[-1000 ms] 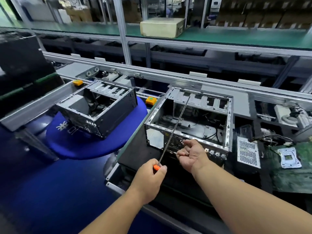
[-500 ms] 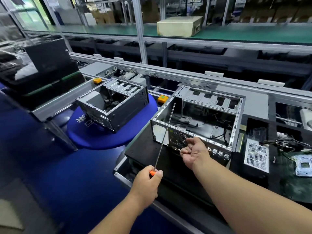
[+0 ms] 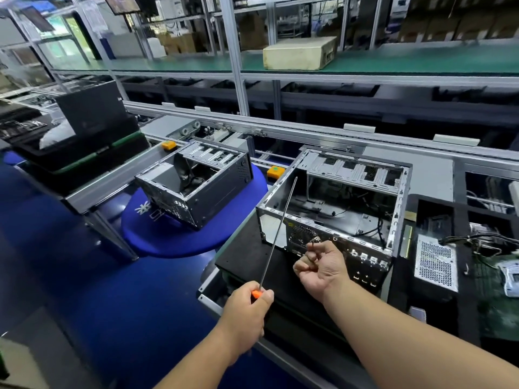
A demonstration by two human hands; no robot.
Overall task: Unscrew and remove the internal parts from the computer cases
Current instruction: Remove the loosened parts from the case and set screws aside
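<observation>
Up top, a beige box (image 3: 300, 53) sits on the green shelf (image 3: 421, 63), cardboard cartons (image 3: 179, 43) stacked in the racks behind. At far left, a black monitor (image 3: 92, 108) stands over dark stacked trays (image 3: 84, 155). Two orange buttons (image 3: 168, 145) (image 3: 275, 171) dot the conveyor rail (image 3: 309, 133), and there's blue floor (image 3: 84, 262) below.
</observation>
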